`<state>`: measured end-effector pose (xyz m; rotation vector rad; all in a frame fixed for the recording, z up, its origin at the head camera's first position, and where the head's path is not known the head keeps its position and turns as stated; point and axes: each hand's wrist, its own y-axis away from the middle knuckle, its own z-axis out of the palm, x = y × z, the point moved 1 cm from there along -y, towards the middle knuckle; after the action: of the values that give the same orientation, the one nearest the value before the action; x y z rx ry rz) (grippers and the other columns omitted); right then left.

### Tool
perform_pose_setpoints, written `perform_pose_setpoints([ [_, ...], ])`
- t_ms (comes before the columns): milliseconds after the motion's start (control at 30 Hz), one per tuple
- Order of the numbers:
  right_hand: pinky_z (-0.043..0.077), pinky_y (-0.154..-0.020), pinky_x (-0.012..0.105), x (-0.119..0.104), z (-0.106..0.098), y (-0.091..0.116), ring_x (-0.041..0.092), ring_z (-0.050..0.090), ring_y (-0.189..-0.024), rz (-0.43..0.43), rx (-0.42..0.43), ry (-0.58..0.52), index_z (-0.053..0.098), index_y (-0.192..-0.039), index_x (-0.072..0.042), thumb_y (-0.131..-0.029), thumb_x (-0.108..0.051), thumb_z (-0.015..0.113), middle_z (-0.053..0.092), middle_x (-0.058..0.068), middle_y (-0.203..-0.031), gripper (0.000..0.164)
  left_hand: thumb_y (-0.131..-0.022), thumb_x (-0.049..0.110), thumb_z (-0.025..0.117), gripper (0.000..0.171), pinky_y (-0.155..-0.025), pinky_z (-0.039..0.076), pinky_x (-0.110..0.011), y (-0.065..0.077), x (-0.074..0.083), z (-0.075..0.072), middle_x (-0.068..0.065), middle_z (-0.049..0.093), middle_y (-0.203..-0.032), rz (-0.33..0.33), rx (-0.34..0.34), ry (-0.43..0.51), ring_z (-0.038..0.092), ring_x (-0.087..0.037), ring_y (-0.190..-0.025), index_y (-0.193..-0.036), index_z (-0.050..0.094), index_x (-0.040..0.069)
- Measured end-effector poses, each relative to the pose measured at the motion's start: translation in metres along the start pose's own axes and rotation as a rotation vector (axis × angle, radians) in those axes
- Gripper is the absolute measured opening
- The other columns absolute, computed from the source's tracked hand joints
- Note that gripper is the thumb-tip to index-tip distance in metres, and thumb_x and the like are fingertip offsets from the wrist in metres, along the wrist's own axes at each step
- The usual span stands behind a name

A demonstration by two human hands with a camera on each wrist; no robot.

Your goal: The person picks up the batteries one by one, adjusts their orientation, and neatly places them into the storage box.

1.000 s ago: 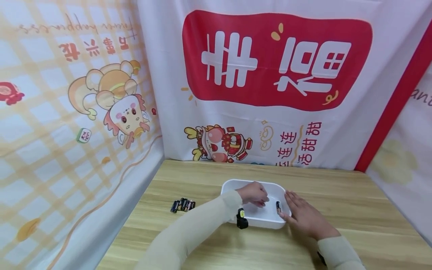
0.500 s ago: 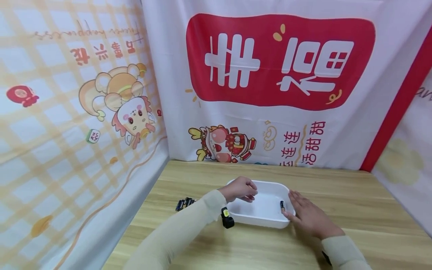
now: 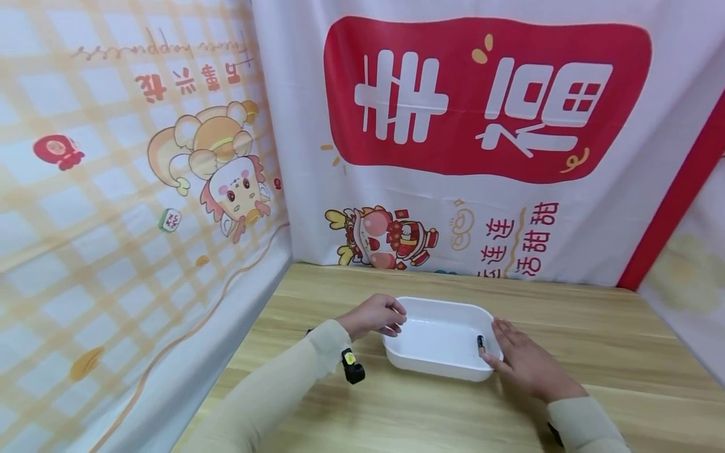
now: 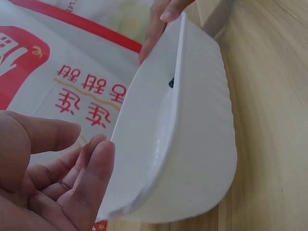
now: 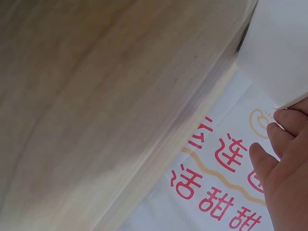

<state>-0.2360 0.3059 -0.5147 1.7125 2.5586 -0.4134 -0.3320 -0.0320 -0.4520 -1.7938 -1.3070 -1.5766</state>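
A white rectangular tray (image 3: 438, 371) stands on the wooden table, with one battery (image 3: 481, 345) lying inside near its right end. My left hand (image 3: 378, 314) hovers at the tray's left end, fingers loosely bent and holding nothing. In the left wrist view, that hand (image 4: 62, 178) has a gap between thumb and fingers, right beside the tray's rim (image 4: 179, 62). On the opposite end rests my right hand (image 3: 529, 362), its fairly straight fingers along the rim and its thumb close to the battery. The right wrist view has its fingers (image 5: 263, 161) near the tray's edge.
The wooden table (image 3: 430, 415) extends around the tray. Behind it hangs a printed white cloth (image 3: 306, 201) with a red panel, and a checked cloth (image 3: 113, 251) borders the left side. My left forearm hides the group of batteries at left almost entirely.
My left hand has moved left, from over the tray's middle to its left end. The batteries on the table have become covered by that arm. The right hand stays at the tray's right end.
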Motion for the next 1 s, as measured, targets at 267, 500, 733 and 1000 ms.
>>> perform_pose_setpoints([
  [267, 0.023, -0.114, 0.054, 0.001, -0.007, -0.002, 0.041, 0.021, -0.141, 0.013, -0.007, 0.018, 0.029, -0.148, 0.007, -0.098, -0.057, 0.043, 0.024, 0.022, -0.156, 0.082, -0.093, 0.008, 0.066, 0.021, -0.073, 0.060, -0.037, 0.010, -0.003, -0.023, -0.021, 0.064, -0.102, -0.020, 0.069, -0.007, 0.066, -0.026, -0.082, -0.110, 0.064, -0.003],
  [500, 0.024, -0.113, 0.056, -0.001, -0.003, 0.000, 0.042, 0.022, -0.141, 0.015, -0.012, 0.002, 0.029, -0.148, 0.007, -0.098, -0.057, 0.045, 0.024, 0.022, -0.156, 0.082, -0.092, 0.006, 0.066, 0.020, -0.079, 0.059, -0.042, 0.023, -0.026, -0.036, -0.022, 0.064, -0.102, -0.023, 0.083, 0.009, 0.066, -0.028, -0.083, -0.109, 0.063, -0.004],
  [733, 0.026, -0.112, 0.056, -0.002, 0.001, 0.000, 0.042, 0.024, -0.140, 0.005, 0.013, 0.015, 0.031, -0.147, 0.007, -0.098, -0.056, 0.046, 0.027, 0.021, -0.154, 0.082, -0.094, 0.009, 0.063, 0.018, -0.080, 0.059, -0.042, 0.037, -0.041, -0.072, -0.023, 0.062, -0.106, 0.001, 0.133, 0.051, 0.066, -0.029, -0.087, -0.109, 0.061, -0.001],
  [1000, 0.024, -0.113, 0.055, -0.003, 0.001, 0.000, 0.041, 0.023, -0.141, 0.018, 0.004, 0.022, 0.031, -0.147, 0.007, -0.098, -0.056, 0.045, 0.027, 0.021, -0.155, 0.081, -0.095, 0.006, 0.062, 0.023, -0.079, 0.059, -0.043, 0.052, -0.057, -0.099, -0.023, 0.061, -0.104, 0.004, 0.167, 0.070, 0.066, -0.032, -0.087, -0.112, 0.058, -0.008],
])
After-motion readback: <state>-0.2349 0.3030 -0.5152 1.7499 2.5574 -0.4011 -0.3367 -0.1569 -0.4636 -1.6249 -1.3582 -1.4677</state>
